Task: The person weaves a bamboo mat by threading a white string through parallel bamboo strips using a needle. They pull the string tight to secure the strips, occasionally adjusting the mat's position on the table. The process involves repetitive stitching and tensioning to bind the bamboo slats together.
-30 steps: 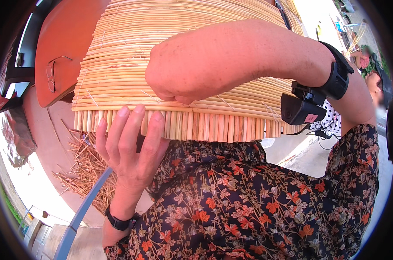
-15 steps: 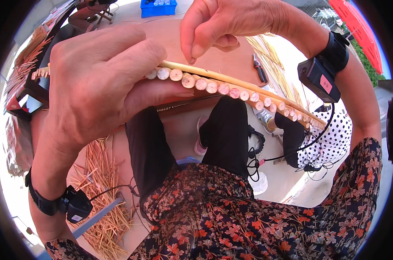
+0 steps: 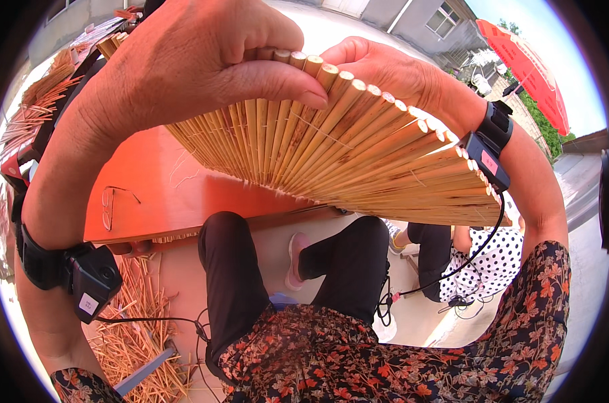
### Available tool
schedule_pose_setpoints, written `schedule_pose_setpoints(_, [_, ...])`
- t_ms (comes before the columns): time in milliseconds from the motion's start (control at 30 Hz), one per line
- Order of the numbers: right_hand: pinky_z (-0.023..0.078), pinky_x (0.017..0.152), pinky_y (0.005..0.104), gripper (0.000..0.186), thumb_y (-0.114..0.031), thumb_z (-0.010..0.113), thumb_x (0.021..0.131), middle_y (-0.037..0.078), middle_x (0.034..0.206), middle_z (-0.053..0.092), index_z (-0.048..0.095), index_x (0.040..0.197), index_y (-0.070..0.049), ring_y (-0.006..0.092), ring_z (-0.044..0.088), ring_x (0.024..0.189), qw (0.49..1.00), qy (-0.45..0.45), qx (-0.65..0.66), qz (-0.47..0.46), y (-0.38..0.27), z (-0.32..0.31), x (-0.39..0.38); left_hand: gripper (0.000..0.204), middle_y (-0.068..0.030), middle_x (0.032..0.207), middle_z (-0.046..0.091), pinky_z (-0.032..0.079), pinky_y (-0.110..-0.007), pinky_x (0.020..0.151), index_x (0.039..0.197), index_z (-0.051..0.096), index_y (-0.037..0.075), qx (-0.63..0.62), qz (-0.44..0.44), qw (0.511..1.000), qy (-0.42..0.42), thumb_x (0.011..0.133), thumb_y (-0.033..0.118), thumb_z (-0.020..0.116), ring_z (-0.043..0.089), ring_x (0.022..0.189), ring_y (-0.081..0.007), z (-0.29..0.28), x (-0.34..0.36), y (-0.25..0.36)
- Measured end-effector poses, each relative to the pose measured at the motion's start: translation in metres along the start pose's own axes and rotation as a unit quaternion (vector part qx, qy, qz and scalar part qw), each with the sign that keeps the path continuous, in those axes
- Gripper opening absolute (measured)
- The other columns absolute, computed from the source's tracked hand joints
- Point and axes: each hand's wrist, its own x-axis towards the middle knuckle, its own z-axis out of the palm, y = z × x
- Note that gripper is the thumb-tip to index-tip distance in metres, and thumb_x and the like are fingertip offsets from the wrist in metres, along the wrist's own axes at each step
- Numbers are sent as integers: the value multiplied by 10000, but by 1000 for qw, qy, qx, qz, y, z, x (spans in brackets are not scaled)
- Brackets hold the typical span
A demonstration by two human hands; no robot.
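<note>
A mat of pale yellow reed stalks, bound side by side with thin thread, is raised in front of me. Its cut ends form a curved upper edge, and the stalks fan down to the right. My left hand is closed on that edge, thumb on the near face and fingers folded over the top. Close beside it, my right hand is bent against the far side of the edge; the stalks hide its fingertips. Each wrist wears a strapped black device.
A red-orange table stands beyond my knees with eyeglasses on it. Loose stalks cover the floor at lower left. A person in polka-dot clothing sits at right, near a black cable. A red umbrella stands behind.
The mat has tipped up, so its broad face shows instead of mainly its stalk ends. My left hand has risen and moved right; my right hand has gone from above the edge to behind it.
</note>
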Motion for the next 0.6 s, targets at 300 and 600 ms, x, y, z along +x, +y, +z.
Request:
schedule_pose_setpoints(300, [516,627,181,214,-103,622,911,-5,874,709,708,1068,14,14,621,692,993,-63,63,-79,-20,-1,-16,525,-106,498,434,331,-356,433,586,465,16,25,25,999,-39,847,350,774,411,427,-244,-19,17,-8])
schedule_pose_setpoints(600, [532,648,196,225,-131,653,916,7,893,715,705,1081,13,27,638,712,995,-60,61,-49,-23,-5,-14,517,-107,495,449,331,-356,427,587,476,12,2,55,997,-47,867,345,755,419,414,-232,-19,23,-11])
